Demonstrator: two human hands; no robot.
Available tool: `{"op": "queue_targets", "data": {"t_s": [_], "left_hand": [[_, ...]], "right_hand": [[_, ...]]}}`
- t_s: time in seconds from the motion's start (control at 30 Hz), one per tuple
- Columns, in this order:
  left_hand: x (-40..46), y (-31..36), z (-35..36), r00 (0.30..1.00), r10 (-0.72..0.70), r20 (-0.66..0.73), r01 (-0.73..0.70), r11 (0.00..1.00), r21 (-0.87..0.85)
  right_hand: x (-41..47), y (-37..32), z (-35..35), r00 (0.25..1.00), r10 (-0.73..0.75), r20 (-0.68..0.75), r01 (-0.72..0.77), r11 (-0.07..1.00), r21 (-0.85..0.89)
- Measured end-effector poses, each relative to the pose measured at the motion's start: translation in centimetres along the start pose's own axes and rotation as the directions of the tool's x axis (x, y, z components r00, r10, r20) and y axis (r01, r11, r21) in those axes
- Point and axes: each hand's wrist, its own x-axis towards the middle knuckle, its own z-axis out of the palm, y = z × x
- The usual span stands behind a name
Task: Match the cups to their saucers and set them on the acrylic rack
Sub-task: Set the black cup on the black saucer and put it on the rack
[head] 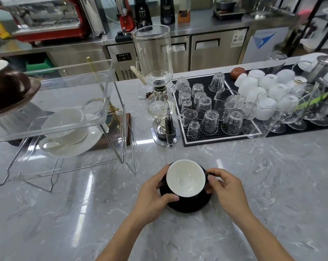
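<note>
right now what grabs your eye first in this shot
Both hands, left hand and right hand, cup a black cup with a white inside on its black saucer, front centre. Left, the acrylic rack holds a white cup; behind stands a tall glass siphon brewer.

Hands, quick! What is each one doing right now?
Left hand: closed around the left side of the black cup.
Right hand: closed on the cup's right side, at the handle.
</note>
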Motion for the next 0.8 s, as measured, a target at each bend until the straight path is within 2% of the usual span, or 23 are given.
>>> {"op": "queue_targets", "data": {"t_s": [0.23,0.43,0.57,0.63,0.8], "left_hand": [[-0.5,-0.6,-0.3,0.998,0.026,-0.052,-0.02,0.994,0.111],[-1.4,-0.8,-0.5,0.991,0.095,-0.098,-0.063,0.956,0.285],[-2.2,-1.1,0.1,0.98,0.097,-0.175,-0.015,0.909,0.417],[-2.4,-1.1,0.4,0.978,0.05,-0.201,0.036,0.913,0.407],[-2.4,-0.3,0.7,0.965,-0.089,-0.248,0.146,0.963,0.226]], "right_hand": [[-0.4,-0.5,-0.4,1.0,-0.002,0.018,0.001,1.0,0.021],[-0.6,-0.1,-0.9,0.997,-0.017,-0.075,0.007,0.991,-0.135],[-1.0,0.0,-1.1,0.999,0.009,-0.034,-0.016,0.979,-0.201],[-1.1,-0.1,-1.1,1.0,0.013,-0.003,-0.013,0.975,-0.223],[-1.0,-0.4,-1.0,0.999,0.033,0.03,-0.027,0.979,-0.204]]}}
